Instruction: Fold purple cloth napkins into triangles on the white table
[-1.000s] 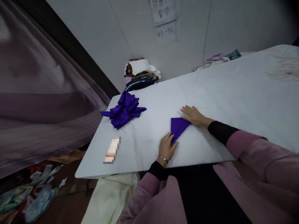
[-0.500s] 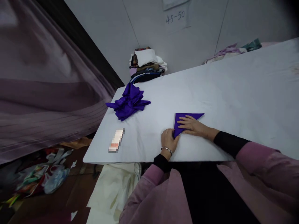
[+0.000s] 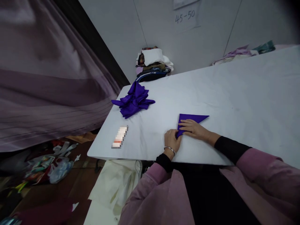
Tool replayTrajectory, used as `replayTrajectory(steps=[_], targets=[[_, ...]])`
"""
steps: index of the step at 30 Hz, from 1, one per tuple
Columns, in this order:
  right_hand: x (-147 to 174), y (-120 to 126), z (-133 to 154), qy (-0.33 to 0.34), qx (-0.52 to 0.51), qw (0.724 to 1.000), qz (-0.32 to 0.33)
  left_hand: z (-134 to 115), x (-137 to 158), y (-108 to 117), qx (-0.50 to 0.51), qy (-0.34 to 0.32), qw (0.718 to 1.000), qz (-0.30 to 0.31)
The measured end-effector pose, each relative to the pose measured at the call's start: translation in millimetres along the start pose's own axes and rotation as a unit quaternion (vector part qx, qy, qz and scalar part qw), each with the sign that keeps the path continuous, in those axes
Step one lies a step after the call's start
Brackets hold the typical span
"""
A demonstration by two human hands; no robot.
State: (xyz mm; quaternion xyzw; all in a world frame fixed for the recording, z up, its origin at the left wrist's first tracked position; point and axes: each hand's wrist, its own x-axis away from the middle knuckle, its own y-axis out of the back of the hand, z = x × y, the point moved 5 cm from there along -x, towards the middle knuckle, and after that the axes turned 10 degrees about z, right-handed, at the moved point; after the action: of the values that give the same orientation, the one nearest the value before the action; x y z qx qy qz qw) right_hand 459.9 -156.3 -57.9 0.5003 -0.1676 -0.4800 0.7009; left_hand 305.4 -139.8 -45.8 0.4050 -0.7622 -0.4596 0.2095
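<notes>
A purple cloth [image 3: 193, 118] folded into a flat triangle lies on the white-covered table [image 3: 154, 131], one long point to the right. My left hand [image 3: 172, 140], with a bracelet at the wrist, is closed on its near-left corner; the fingertips are partly hidden there. Flat across the cloth rests my right hand [image 3: 193, 128], fingers stretched out and pointing left, close to the left hand. Farther left sits a loose heap of purple cloths [image 3: 134, 100]. Nearer the table's left end is a small blurred-out pale object [image 3: 120, 137].
Folded clothes [image 3: 153, 67] are stacked by the wall behind the table. More fabric [image 3: 241, 52] lies along the far right edge. A mauve curtain [image 3: 51, 78] hangs at the left. Plastic bags [image 3: 59, 170] are on the floor, and cream cloth [image 3: 112, 184] sits below the table edge.
My right hand has slid slightly toward me over the folded cloth. The left hand keeps its hold at the corner. The whole view has shifted a little.
</notes>
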Motion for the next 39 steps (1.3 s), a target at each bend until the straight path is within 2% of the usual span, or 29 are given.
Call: replayTrajectory(steps=[8, 22, 28, 34, 39], targets=[[0.3, -3.4, 1.4, 0.022, -0.008, 0.999, -0.03, -6.1, 1.7, 0.3, -0.005, 0.012, 1.0, -0.005], [-0.2, -1.8, 8.3, 0.035, 0.018, 0.999, -0.033, -9.4, 3.2, 2.0, -0.032, 0.012, 0.999, -0.013], [0.0, -2.7, 4.7, 0.019, 0.0, 0.999, -0.043, -6.1, 6.1, 0.7, 0.013, 0.021, 0.999, -0.027], [-0.4, -2.0, 5.0, 0.026, -0.007, 0.999, -0.045, 0.5, 11.5, -1.3, 0.098, 0.057, 0.992, -0.061], [0.1, -0.8, 7.2, 0.038, -0.004, 0.998, -0.056, 2.8, 11.6, -2.3, 0.12, 0.067, 0.988, -0.074]])
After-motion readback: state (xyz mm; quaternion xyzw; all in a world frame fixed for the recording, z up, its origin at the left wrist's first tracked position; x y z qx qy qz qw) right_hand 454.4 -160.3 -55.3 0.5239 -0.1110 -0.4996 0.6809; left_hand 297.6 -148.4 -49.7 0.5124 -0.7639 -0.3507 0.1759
